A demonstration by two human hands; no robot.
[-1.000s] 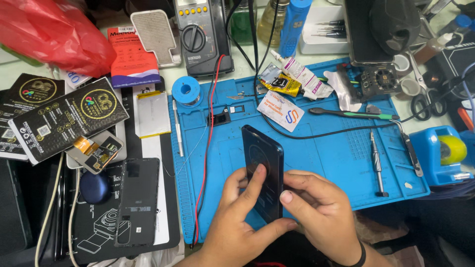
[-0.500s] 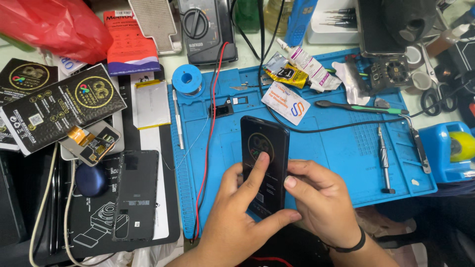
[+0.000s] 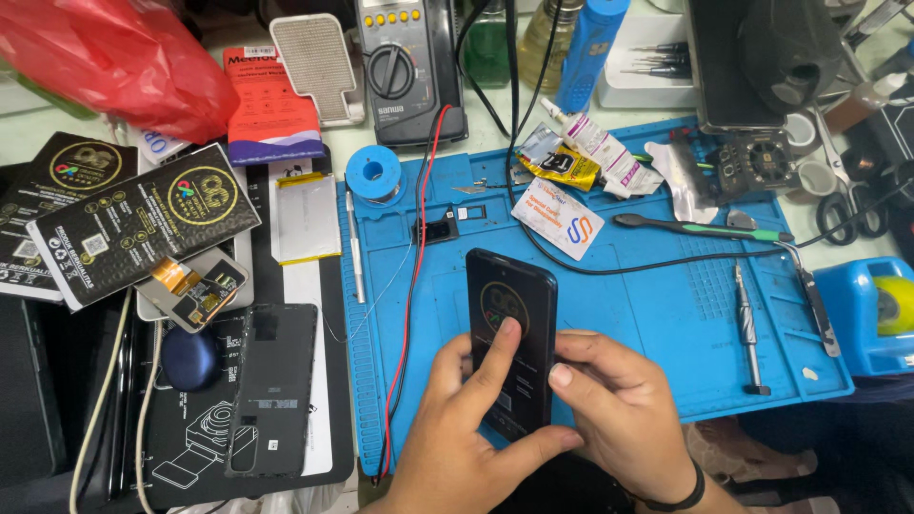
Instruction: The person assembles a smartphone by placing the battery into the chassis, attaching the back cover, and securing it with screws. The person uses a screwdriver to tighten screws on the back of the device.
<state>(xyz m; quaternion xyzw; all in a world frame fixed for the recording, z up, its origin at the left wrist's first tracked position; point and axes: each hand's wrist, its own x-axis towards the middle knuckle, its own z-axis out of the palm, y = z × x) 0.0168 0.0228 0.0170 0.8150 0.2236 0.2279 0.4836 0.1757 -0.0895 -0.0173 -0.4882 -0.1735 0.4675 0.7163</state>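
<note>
Held upright over the near edge of a blue silicone repair mat [image 3: 666,314]: a black rectangular smartphone [image 3: 511,333], pinched between both hands. Left hand [image 3: 471,433] curled around the lower left edge, forefinger stretched flat across the dark screen, thumb under the bottom corner. Right hand [image 3: 619,414] closed on the right edge, fingertips pressed to the side. Lower end of the phone hidden behind fingers. To the left, a black phone back cover [image 3: 271,390] lying flat. Farther back, a grey multimeter [image 3: 409,67], its top cut off. Red lead wire [image 3: 414,286] trailing down the mat.
</note>
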